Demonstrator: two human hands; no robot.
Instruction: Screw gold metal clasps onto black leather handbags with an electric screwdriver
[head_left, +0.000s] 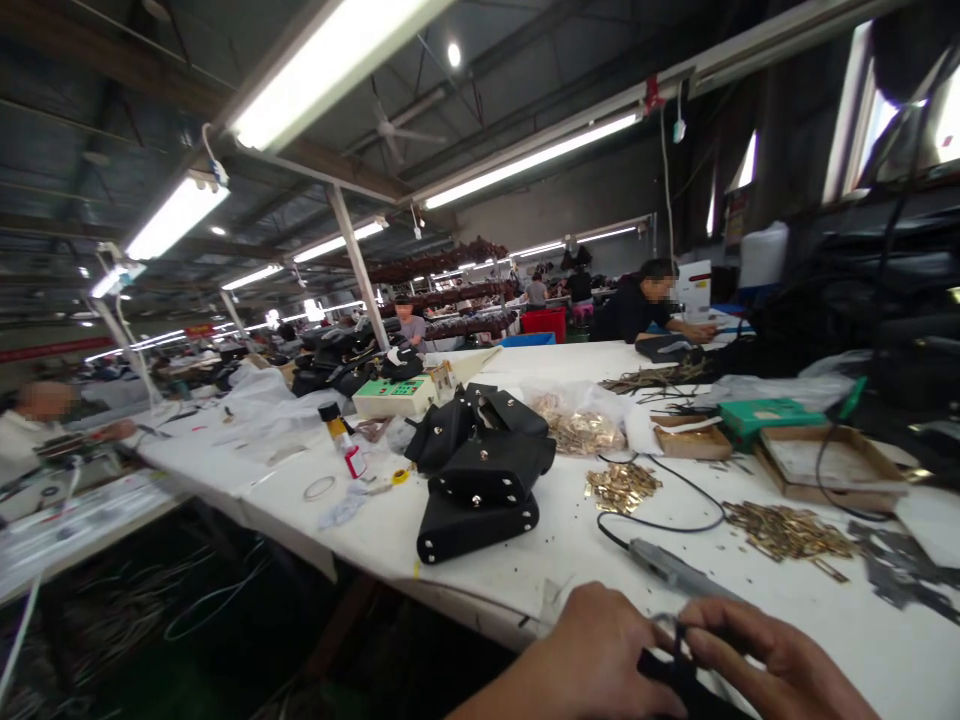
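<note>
Where the fingertips meet at the bottom edge, the left hand (592, 655) and right hand (757, 650) both pinch a small black leather piece (679, 675) over the white table (525, 560). A grey tool (671, 568) lies just beyond them, with stacked black bags (480, 470) and brass fittings (622, 487) farther out.

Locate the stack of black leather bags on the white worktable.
In the head view, the stack of black leather bags sits centre-frame on the white table, left of the loose brass fittings, beyond both hands.
</note>
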